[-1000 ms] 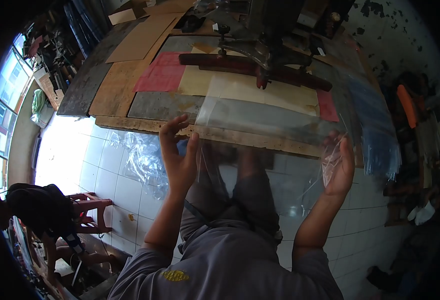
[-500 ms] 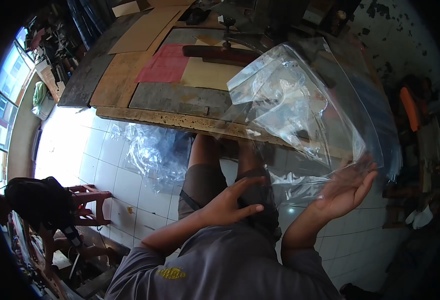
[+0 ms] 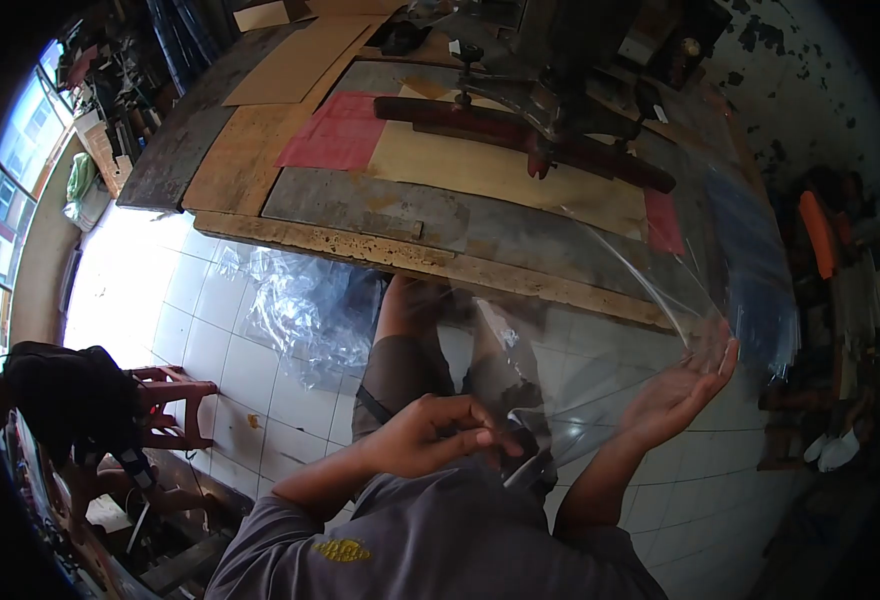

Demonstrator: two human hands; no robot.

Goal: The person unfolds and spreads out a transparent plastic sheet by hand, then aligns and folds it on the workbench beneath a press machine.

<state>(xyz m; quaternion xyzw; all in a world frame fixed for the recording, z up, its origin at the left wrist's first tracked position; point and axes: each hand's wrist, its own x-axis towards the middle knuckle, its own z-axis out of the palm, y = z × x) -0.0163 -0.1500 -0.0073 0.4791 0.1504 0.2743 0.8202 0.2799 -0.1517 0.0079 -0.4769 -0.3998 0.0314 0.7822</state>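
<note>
A clear plastic sheet (image 3: 600, 390) stretches between my two hands above my lap, its transparent surface hard to follow. My left hand (image 3: 435, 435) is closed in a pinch at its near left edge, in front of my shirt. My right hand (image 3: 675, 395) is at the sheet's right side, palm turned inward and fingers pointing up, with the film's taut folds meeting at the fingers. Part of those fingers shows through the plastic. Beyond the hands is the worktable's wooden front edge (image 3: 440, 262).
A dark red clamp bar (image 3: 520, 137) on a press crosses the table above yellow (image 3: 460, 165) and red sheets (image 3: 335, 130). Stacked clear plastic (image 3: 755, 270) hangs at the right edge. Crumpled plastic (image 3: 310, 310) lies below left. A person (image 3: 70, 410) sits near a red stool (image 3: 175, 400).
The plastic sheet has come down off the table toward my lap, uncovering the press bar. My left hand has closed on its edge; my right hand has shifted slightly left.
</note>
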